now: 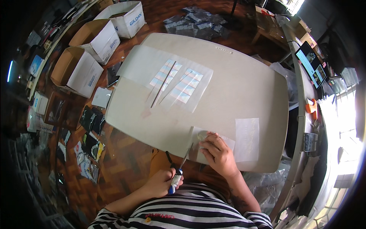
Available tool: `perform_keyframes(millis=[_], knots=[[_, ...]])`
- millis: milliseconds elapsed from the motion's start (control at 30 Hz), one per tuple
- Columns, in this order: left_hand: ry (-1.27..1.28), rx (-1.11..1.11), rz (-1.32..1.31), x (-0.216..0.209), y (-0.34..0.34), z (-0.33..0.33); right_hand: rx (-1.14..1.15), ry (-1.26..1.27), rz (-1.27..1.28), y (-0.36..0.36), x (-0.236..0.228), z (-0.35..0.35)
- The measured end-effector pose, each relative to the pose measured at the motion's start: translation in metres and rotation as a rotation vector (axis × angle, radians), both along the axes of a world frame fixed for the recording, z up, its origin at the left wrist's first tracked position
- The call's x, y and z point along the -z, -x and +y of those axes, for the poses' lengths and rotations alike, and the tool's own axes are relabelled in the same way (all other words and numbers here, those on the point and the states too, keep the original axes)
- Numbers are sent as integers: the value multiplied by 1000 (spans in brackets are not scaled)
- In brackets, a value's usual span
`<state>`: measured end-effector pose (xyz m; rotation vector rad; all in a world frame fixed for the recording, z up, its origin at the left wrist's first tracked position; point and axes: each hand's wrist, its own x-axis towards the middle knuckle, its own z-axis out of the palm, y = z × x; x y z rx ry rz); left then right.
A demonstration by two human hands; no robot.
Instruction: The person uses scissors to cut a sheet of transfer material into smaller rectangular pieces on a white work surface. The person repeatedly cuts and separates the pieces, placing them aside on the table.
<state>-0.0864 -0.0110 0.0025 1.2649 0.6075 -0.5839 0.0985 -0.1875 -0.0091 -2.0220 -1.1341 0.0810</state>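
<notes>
My left hand (164, 182) grips a pair of scissors (185, 157) by its blue, black and white handles. The blades point up and away from me, their tips at the left part of a small translucent sheet (194, 134) by the table's near edge. My right hand (218, 154) has its fingers bent and pinched on that sheet, hiding part of it. To the right of this hand lies another whitish translucent sheet (248, 139). Farther off, a large translucent sheet (202, 91) carries two columns of pale blue and pink labels (187, 86), with a thin dark strip (163, 84) across it.
The pale table (251, 84) stands before me. Open cardboard boxes (87, 42) line the left side, with plastic packets (89, 152) on the floor near them. More packets (196, 23) lie beyond the table. A screen (312, 65) stands on the right-hand counter.
</notes>
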Motion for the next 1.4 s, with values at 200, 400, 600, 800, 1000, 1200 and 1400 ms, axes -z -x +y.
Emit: perform_keyframes(millis=[200,400,600,800,1000,1200,1400], knots=[[-385,270,-114,14,-9,-4,43,-17,12,2,1,2],[-645,418,-207,15,-8,-3,48,-18,57,3,1,2],[-627,325,-276,18,-9,-6,20,23,44,2,1,-1],[-492,243,-268,25,-4,-8,-23,75,-23,3,-1,-2],[-351,109,-238,16,-9,-10,-24,115,-94,4,2,-2],[-186,-10,-214,10,-23,-10,-22,102,-104,3,0,-3],[-65,-76,-151,2,-40,-10,-29,100,-109,3,0,-3]])
